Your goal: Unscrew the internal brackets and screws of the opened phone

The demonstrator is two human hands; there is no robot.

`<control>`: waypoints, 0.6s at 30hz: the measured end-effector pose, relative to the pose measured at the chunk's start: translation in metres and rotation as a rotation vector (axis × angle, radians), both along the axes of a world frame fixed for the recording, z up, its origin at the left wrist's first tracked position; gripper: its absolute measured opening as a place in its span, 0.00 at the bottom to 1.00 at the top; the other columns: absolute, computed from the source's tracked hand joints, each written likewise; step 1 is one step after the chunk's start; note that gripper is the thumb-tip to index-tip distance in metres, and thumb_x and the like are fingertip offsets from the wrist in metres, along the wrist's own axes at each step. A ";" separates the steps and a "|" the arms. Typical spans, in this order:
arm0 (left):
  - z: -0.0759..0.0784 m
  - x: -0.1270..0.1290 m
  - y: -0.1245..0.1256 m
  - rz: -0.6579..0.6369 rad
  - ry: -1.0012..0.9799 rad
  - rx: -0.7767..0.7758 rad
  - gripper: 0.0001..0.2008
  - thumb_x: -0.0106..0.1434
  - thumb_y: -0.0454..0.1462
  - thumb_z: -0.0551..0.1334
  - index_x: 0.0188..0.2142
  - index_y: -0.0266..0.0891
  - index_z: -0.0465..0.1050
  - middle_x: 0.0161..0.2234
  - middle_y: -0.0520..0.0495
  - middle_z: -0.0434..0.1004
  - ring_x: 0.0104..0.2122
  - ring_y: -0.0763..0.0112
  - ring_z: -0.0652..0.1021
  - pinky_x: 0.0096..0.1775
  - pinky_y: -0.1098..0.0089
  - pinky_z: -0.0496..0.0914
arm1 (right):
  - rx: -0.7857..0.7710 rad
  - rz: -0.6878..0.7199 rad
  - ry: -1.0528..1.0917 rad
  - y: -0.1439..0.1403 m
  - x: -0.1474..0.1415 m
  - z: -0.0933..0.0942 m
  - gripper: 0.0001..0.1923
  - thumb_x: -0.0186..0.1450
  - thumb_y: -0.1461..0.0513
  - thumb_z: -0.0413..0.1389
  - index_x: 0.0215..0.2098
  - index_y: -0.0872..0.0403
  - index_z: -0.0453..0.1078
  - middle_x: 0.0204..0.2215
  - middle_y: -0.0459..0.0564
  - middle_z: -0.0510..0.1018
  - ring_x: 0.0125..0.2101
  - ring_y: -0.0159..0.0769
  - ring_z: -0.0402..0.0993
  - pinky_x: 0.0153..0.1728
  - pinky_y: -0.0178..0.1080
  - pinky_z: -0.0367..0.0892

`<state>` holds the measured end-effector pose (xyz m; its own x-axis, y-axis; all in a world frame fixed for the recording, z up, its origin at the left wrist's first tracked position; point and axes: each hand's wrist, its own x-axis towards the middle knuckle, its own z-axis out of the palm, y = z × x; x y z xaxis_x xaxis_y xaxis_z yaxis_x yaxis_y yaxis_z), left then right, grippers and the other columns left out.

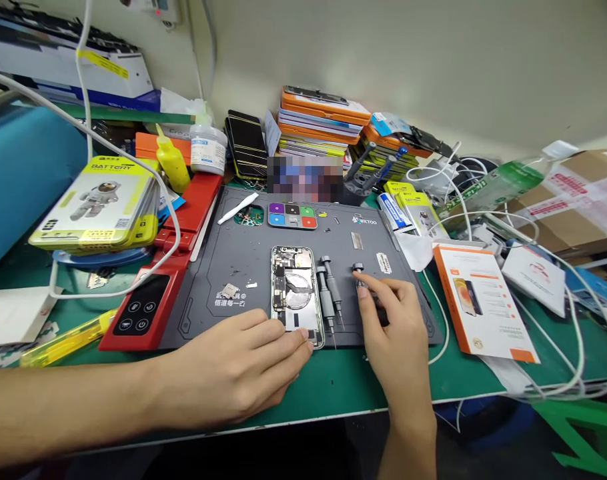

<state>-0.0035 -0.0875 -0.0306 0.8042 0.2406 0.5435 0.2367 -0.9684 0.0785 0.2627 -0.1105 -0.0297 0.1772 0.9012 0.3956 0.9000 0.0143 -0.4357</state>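
An opened phone [297, 287] lies on the grey repair mat [253, 263], its board and round coil exposed. My left hand [253, 367] is closed over the phone's lower end, fingertips on its bottom edge. To the right, my right hand [396, 320] pinches a grey screwdriver [358, 268] between thumb and index finger; the knob end shows, and the hand hides the rest. Two more screwdrivers, one [325, 297] and another [334, 290], lie side by side between the phone and my right hand. Small metal parts [230, 291] rest left of the phone.
A red device [146, 307] with a touch panel borders the mat on the left. Behind stand a coloured tray [292, 216], a screwdriver holder [356, 187] and stacked boxes [318, 123]. An orange-white box [483, 303] and loose white cables [578, 327] lie right.
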 end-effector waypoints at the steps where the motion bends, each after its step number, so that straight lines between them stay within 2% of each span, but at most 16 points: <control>1: 0.000 0.000 0.000 -0.001 0.000 -0.017 0.15 0.76 0.31 0.60 0.58 0.25 0.76 0.52 0.39 0.85 0.41 0.62 0.80 0.39 0.62 0.73 | 0.012 0.001 0.004 0.001 0.000 0.001 0.18 0.79 0.51 0.51 0.56 0.45 0.79 0.46 0.53 0.75 0.46 0.44 0.77 0.49 0.48 0.73; 6: 0.003 -0.002 0.003 -0.019 0.015 -0.122 0.17 0.76 0.32 0.58 0.60 0.27 0.74 0.54 0.39 0.84 0.39 0.61 0.78 0.40 0.61 0.72 | 0.059 -0.006 -0.011 0.008 -0.008 0.010 0.18 0.79 0.51 0.50 0.48 0.48 0.80 0.44 0.53 0.77 0.47 0.45 0.76 0.48 0.47 0.71; 11: 0.004 -0.002 0.004 -0.030 0.026 -0.136 0.16 0.75 0.34 0.59 0.59 0.27 0.74 0.52 0.35 0.83 0.38 0.61 0.78 0.39 0.61 0.72 | -0.049 0.037 -0.059 0.020 -0.024 0.018 0.20 0.76 0.45 0.54 0.45 0.48 0.81 0.39 0.52 0.78 0.44 0.48 0.75 0.44 0.48 0.67; 15: 0.004 -0.003 0.005 -0.030 0.069 -0.137 0.15 0.75 0.35 0.60 0.56 0.30 0.75 0.51 0.33 0.82 0.40 0.60 0.79 0.40 0.62 0.72 | -0.124 0.036 -0.027 0.028 -0.032 0.022 0.20 0.74 0.44 0.56 0.34 0.48 0.78 0.32 0.48 0.77 0.34 0.42 0.75 0.33 0.43 0.61; 18: 0.005 -0.003 0.005 -0.033 0.075 -0.143 0.14 0.75 0.36 0.60 0.56 0.30 0.75 0.51 0.33 0.82 0.42 0.59 0.79 0.40 0.62 0.73 | -0.144 0.042 0.026 0.031 -0.031 0.026 0.19 0.73 0.46 0.57 0.31 0.48 0.77 0.29 0.46 0.77 0.28 0.38 0.74 0.29 0.40 0.59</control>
<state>-0.0063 -0.0821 -0.0253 0.8502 0.2837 0.4436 0.2152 -0.9561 0.1991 0.2321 -0.0796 -0.0039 0.1464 0.9550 0.2579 0.8885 -0.0123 -0.4588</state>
